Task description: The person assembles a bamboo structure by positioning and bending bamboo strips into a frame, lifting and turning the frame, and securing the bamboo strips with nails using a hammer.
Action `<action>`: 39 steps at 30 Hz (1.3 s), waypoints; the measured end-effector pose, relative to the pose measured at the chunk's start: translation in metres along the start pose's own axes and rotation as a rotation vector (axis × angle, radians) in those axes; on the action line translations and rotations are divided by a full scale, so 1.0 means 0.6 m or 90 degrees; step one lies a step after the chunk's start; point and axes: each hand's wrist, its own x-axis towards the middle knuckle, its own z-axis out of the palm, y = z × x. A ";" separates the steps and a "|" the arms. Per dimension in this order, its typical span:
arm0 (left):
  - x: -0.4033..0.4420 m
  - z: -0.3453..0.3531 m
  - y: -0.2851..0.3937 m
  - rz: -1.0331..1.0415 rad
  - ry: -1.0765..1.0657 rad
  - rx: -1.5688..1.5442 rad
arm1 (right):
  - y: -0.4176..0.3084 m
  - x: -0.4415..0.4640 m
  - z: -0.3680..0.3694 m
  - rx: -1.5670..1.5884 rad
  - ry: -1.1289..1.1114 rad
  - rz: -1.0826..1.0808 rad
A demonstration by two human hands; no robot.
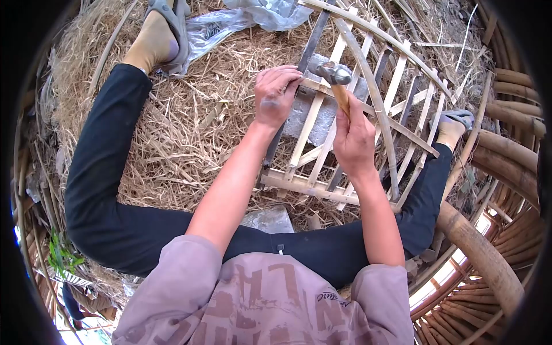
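In the head view my right hand (355, 138) is closed round the wooden handle of a hammer (334, 73). The hammer's metal head is over a cross strip of a bamboo slat frame (313, 117). My left hand (277, 95) grips the frame's dark left side bar where this strip meets it, thumb and fingers together. Whether a nail is between those fingertips I cannot tell. Light and dark slats run lengthwise on the frame, with curved strips (372, 86) across it. Under the slats shows a grey stone slab (316, 122).
Straw and bamboo shavings (172, 138) cover the ground between my outstretched legs. A clear plastic bag (276, 14) lies beyond the frame. Close to my lap is a grey block (270, 220). Thick bamboo poles (480, 253) stand at the right.
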 end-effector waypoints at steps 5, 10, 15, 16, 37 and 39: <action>0.002 -0.002 0.004 0.009 0.004 0.006 | 0.011 -0.008 0.027 0.011 0.044 -0.040; 0.000 -0.003 -0.004 0.010 0.001 0.022 | 0.009 -0.010 0.021 -0.091 -0.090 0.023; -0.004 -0.005 -0.001 0.005 -0.002 0.030 | 0.001 -0.013 0.018 -0.044 -0.043 -0.010; -0.004 -0.002 -0.006 0.007 0.001 0.030 | 0.004 -0.009 0.019 -0.058 -0.042 -0.023; -0.005 0.002 -0.001 -0.003 0.007 0.004 | -0.015 -0.009 0.011 -0.035 0.074 0.013; -0.004 0.002 0.000 0.001 0.008 0.004 | -0.012 -0.009 0.012 -0.031 0.080 0.006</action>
